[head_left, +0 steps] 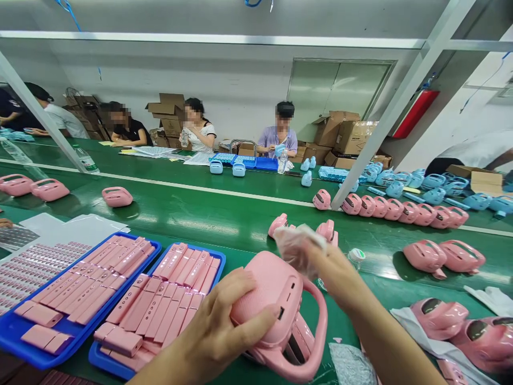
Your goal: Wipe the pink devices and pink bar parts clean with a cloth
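My left hand (224, 321) is wrapped round a pink portable speaker (266, 291), thumb near the slots on its panel. The speaker is tilted, its loop handle towards the right and a dark glossy part showing inside the loop. Just beyond it, my right hand (326, 256) is closed on a thin whitish cloth (296, 246), somewhat smeared by motion. Whether the cloth touches the speaker cannot be made out. Left of my left hand are two blue trays (219, 262) stacked with pink bar-shaped parts (168, 299).
Sticker sheets (52, 256) lie at the left. Several pink speakers (425, 256) stand along the green conveyor (208, 208), others on white cloth at the right. A clear plastic bag (352, 363) lies near my right forearm. Co-workers sit across, among blue speakers (395, 190). A metal post (385, 123) slants down at right.
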`<state>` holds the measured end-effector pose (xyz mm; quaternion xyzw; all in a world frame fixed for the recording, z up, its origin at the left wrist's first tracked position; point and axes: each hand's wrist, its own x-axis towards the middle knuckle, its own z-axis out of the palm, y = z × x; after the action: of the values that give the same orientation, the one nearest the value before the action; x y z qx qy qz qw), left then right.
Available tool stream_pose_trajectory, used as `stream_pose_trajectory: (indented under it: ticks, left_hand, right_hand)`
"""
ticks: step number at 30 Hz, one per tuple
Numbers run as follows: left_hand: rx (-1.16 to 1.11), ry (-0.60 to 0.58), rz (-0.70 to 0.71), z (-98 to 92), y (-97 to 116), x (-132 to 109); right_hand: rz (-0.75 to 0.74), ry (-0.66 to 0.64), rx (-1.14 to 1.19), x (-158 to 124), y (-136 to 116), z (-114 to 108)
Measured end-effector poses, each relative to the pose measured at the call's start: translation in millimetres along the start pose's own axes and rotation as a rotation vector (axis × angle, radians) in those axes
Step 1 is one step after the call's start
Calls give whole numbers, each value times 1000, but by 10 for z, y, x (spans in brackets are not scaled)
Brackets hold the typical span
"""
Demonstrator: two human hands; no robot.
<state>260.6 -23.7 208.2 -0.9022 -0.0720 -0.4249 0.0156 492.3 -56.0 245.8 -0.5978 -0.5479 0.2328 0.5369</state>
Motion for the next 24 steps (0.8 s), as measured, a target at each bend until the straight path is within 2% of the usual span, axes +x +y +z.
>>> stream_pose_trajectory:
  ticks: [2,4,6,8,10,13,15,17,21,24]
  left_hand:
    - [7,47,-12,5,12,16]
    - [8,29,-22,16,8,29]
    - [6,-22,-5,34,-9,15]
    - [0,-60,9,53,-24,-32]
    - [6,-31,-9,64,-26,-97]
    - [19,68,-91,47,-4,-160]
    - [18,121,-119,19,15,-152]
    - [14,135,-120,-7,29,-114]
    - [46,117,-78,-13,35,-64]
    - [79,143,-104,-6,38,-95]
  right_hand:
    - [-48,-286,-56,-119,-120,72]
    - [-185,-515,-140,-198,-241,115]
    - [-346,-650,-200,-216,-313,110]
    - [-423,-725,-188,-191,-296,64]
    - [-326,-678,-115,-164,-187,1]
    - [-52,-473,38,-178,19,-72]
    - [11,-377,105,-230,68,-91]
    - [-119,-343,50,-298,2,-86]
    - [-586,-398,-364,-422,-301,-51]
    - [-754,-412,-562,-450,-410,-41]
